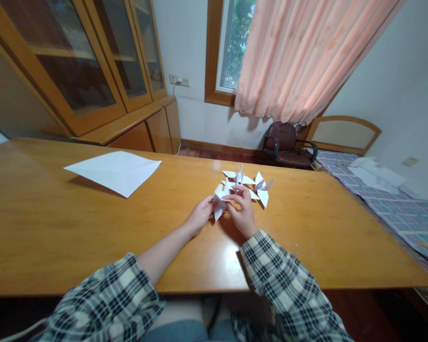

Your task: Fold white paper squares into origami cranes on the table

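A white folded paper crane (219, 202) is held up just above the wooden table, between my two hands. My left hand (200, 214) is closed on its left side, the fingertips partly hidden behind the paper. From the right, my right hand (243, 209) pinches the crane's edge with thumb and fingers. Right behind my right hand, more white paper cranes lie close together: one (238, 177) with its wings spread, and another (261, 188) to its right. Part of the group is covered by my right hand.
A creased sheet of white paper (117, 171) lies on the left of the wooden table (92, 242). Past the far edge are a glass-door cabinet (107, 95), a dark red armchair (283, 142) and a pink curtain (299, 57). A bed (385, 199) stands at the right.
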Tool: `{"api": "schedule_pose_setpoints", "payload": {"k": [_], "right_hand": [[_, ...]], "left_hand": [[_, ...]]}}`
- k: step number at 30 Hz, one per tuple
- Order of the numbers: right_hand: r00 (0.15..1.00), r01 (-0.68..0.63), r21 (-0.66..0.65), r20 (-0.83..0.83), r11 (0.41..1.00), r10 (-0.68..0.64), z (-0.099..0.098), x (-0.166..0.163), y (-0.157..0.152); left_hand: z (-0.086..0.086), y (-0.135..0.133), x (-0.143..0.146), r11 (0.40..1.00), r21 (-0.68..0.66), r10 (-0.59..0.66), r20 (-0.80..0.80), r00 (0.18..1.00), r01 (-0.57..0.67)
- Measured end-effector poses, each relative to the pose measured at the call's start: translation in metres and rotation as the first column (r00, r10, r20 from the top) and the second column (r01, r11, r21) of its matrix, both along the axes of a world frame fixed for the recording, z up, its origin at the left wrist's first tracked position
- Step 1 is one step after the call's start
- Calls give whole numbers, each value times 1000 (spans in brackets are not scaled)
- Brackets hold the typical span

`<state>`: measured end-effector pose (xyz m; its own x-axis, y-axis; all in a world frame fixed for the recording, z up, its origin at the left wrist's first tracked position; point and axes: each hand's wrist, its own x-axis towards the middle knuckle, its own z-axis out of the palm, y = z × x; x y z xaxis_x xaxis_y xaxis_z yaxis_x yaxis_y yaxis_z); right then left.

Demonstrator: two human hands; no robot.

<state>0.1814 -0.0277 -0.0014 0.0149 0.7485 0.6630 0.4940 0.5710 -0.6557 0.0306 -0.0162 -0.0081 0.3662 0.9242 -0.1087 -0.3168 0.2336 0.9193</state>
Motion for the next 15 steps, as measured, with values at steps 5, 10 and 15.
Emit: {"api": "schedule_pose_setpoints", "payload": {"k": [5, 10, 15], "right_hand": [[998, -10, 16, 65, 1000, 9, -2, 2, 1], [989, -63, 4, 137, 998, 62, -2, 5, -1], [975, -93, -36, 198, 995, 98, 2, 6, -3]], "left_hand": [[-3, 0, 1, 999, -9, 40, 18, 999, -39], [-4, 1, 3, 995, -53, 94, 88, 992, -90], [1, 2, 2, 990, -97, 120, 146, 982, -107]]}}
